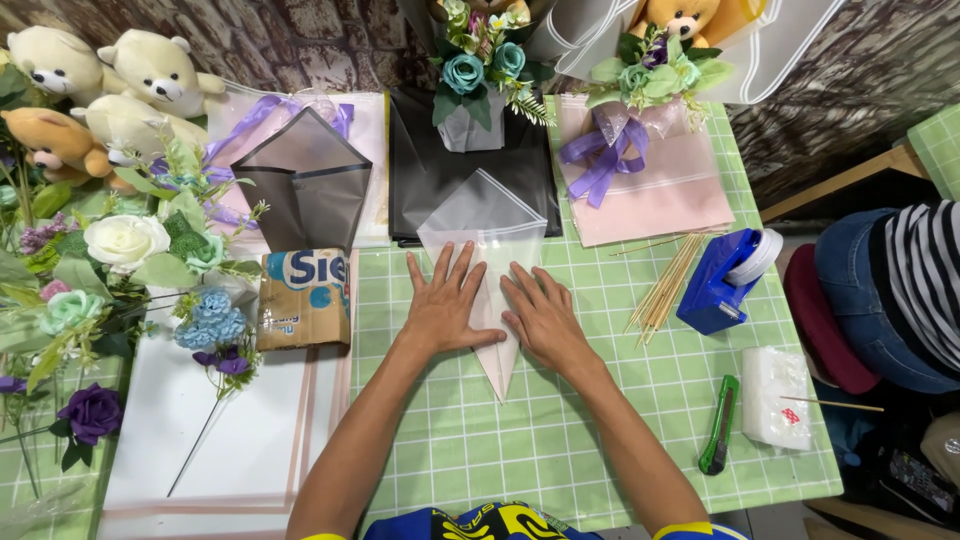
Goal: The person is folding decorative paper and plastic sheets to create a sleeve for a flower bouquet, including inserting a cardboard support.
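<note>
Pressing flat with fingers spread, left hand [447,305] and right hand [545,318] hold nothing, pinning a translucent white cone-folded wrapping sheet [488,230] on the green gridded mat [560,430], just below the black paper stack [430,170]. Even palm pressure should sharpen the creases.

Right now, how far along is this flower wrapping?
Done: a grey folded sheet already lies by the bears, and two wrapped bouquets stand at the back. In hand: the left hand and right hand press a clear sheet flat into a cone. Left: loose flowers lie unwrapped.
</note>
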